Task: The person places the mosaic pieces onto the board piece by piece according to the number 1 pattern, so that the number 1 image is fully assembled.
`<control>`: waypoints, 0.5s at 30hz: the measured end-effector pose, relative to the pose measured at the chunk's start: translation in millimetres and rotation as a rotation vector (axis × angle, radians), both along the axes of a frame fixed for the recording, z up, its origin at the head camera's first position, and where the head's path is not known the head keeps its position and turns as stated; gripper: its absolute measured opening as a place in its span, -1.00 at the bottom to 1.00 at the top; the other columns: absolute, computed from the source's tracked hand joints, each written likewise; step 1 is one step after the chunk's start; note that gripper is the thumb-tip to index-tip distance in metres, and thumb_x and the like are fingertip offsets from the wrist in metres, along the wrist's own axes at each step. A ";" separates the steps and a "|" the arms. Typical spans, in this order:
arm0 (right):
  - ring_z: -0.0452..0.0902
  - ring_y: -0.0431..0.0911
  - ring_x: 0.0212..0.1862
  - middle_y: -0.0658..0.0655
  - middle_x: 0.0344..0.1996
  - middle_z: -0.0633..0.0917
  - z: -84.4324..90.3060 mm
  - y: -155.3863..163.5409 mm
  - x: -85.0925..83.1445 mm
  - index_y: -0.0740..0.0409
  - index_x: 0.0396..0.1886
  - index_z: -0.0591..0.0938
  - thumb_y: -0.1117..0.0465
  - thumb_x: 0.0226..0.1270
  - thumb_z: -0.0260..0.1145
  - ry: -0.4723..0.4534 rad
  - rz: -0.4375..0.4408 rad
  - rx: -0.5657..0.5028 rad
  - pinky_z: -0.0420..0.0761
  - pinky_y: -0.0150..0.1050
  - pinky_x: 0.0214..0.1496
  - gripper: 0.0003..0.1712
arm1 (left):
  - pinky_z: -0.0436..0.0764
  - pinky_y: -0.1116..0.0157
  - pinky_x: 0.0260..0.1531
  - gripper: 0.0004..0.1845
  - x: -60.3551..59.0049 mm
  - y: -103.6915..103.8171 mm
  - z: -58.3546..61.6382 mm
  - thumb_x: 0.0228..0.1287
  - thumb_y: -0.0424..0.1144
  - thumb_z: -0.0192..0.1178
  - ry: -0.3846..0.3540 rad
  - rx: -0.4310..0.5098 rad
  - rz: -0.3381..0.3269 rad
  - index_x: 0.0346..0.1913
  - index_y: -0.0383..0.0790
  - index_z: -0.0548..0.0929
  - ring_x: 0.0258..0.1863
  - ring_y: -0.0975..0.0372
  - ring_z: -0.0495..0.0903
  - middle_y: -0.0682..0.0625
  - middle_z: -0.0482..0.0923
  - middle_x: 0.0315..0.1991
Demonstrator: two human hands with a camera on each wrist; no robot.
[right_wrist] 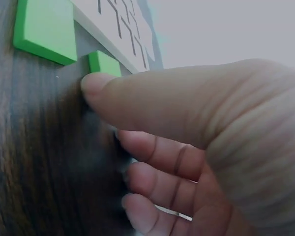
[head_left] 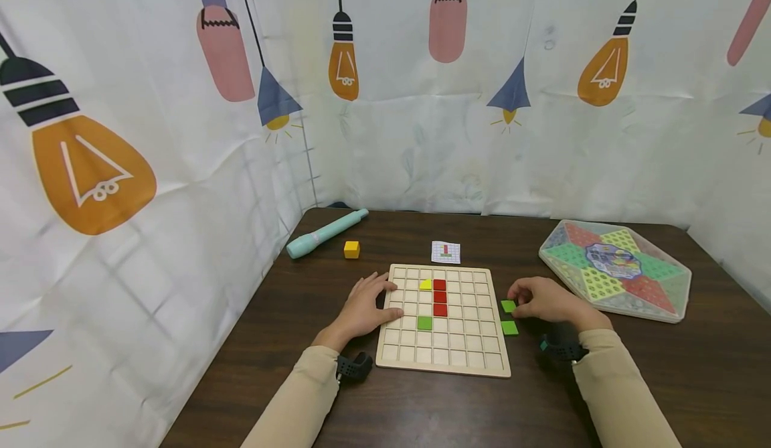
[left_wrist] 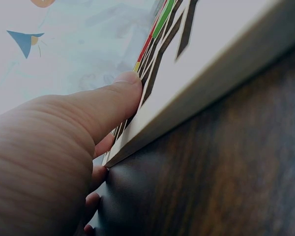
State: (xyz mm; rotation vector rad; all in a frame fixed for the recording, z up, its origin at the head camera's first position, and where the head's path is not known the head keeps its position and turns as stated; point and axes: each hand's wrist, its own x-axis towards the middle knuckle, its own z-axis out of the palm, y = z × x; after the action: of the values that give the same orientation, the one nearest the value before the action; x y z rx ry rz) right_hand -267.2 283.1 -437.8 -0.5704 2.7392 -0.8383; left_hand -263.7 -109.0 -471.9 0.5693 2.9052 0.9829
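Observation:
A pale wooden grid board lies on the dark table. Its cells hold a yellow tile, a column of red tiles and a green tile. My left hand rests on the board's left edge, thumb on its top, fingers spread and relaxed. On the other side, my right hand pinches a loose green tile between thumb and index finger; in the right wrist view the thumb covers part of it. A second green tile lies nearer me, beside the board.
Behind the board lies a small printed pattern card. Toward the back left are a yellow cube and a light teal cylinder. A hexagonal game box lies at the back right. Patterned curtains hang around the table.

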 end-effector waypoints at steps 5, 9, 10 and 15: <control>0.42 -0.16 -0.42 -0.04 -0.46 0.58 -4.1 -1.2 -1.4 0.13 -0.21 0.65 0.18 0.17 0.47 0.075 -0.010 0.015 0.46 -0.23 -0.36 -0.77 | -0.14 -0.03 0.49 -0.43 0.0 0.2 -0.2 0.19 0.08 0.36 0.004 -0.004 0.001 0.21 -0.09 0.56 0.52 0.01 0.01 -0.06 0.20 0.47; 0.43 -0.17 -0.43 -0.05 -0.47 0.60 -7.0 -0.6 -2.4 0.14 -0.22 0.66 0.16 0.20 0.45 0.101 -0.050 0.019 0.48 -0.24 -0.38 -0.78 | -0.14 -0.03 0.49 -0.42 -0.2 0.4 -0.4 0.19 0.07 0.36 0.001 -0.005 0.000 0.22 -0.09 0.56 0.52 0.01 0.01 -0.06 0.20 0.47; 0.43 -0.17 -0.44 -0.05 -0.47 0.59 -7.2 -0.4 -2.5 0.15 -0.22 0.66 0.16 0.20 0.45 0.104 -0.057 0.017 0.47 -0.24 -0.38 -0.79 | -0.14 -0.03 0.49 -0.42 -0.3 0.4 -0.5 0.19 0.07 0.36 0.001 -0.005 0.001 0.22 -0.09 0.56 0.52 0.01 0.00 -0.06 0.20 0.47; 0.41 -0.15 -0.44 -0.03 -0.47 0.58 -7.3 0.3 -3.2 0.16 -0.24 0.65 0.17 0.22 0.42 0.100 -0.063 0.003 0.45 -0.25 -0.41 -0.81 | -0.14 -0.03 0.49 -0.43 -0.9 0.5 -1.1 0.18 0.07 0.37 0.004 -0.005 0.003 0.21 -0.08 0.56 0.51 0.01 0.01 -0.06 0.21 0.47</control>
State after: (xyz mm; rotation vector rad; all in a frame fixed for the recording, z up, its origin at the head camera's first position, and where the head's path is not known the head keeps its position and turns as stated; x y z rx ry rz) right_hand -270.4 283.4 -445.1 -0.5416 2.8621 -0.8419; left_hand -264.6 -108.5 -473.0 0.5676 2.9121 0.9761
